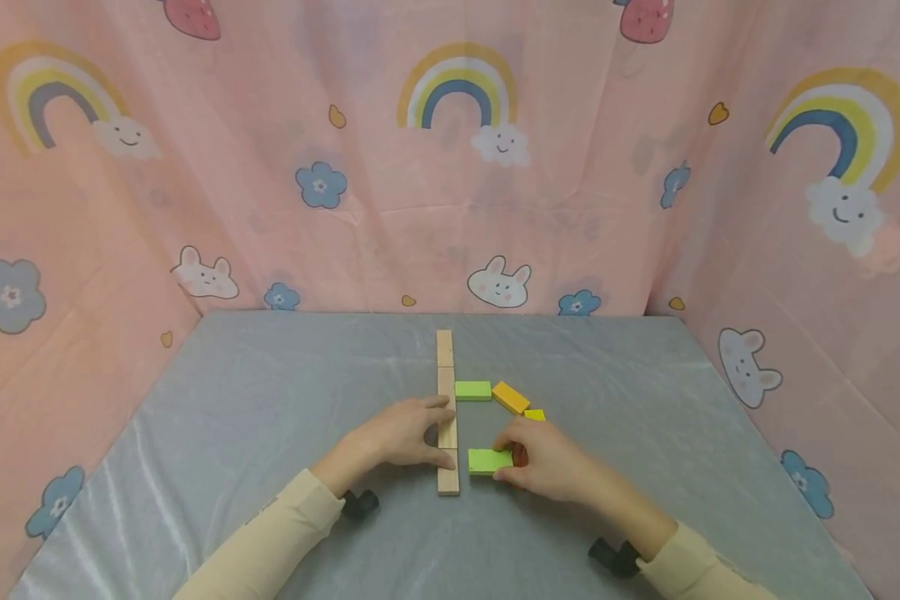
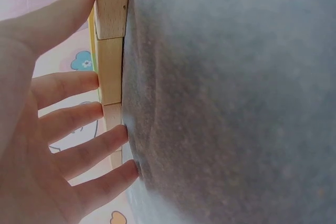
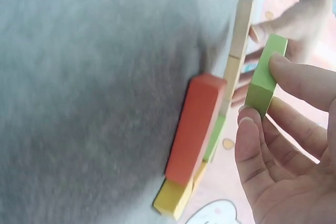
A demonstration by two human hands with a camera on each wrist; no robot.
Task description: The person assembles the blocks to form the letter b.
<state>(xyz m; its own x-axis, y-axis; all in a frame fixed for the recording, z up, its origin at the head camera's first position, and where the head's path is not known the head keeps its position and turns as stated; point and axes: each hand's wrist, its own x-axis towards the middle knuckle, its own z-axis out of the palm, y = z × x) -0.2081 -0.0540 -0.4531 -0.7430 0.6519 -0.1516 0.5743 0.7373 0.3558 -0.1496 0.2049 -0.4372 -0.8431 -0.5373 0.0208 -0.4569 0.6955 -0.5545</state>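
Observation:
A straight row of plain wooden blocks (image 1: 446, 383) lies end to end on the grey cloth. My left hand (image 1: 403, 432) rests along the row's left side with fingers spread, its thumb and fingertips against the blocks, as the left wrist view shows too. My right hand (image 1: 547, 458) pinches a green block (image 1: 487, 461) between thumb and fingers, just right of the row. Close behind that hand sits a red block (image 3: 197, 129), mostly hidden in the head view. A second green block (image 1: 472, 391) meets the row farther back, followed by an orange block (image 1: 511, 397) and a yellow block (image 1: 535, 415).
Grey cloth (image 1: 270, 375) covers the table. Pink patterned curtains (image 1: 390, 225) close off the back and both sides. Each wrist carries a black camera mount, one below the left cuff (image 1: 360, 503) and another by the right cuff (image 1: 613, 557).

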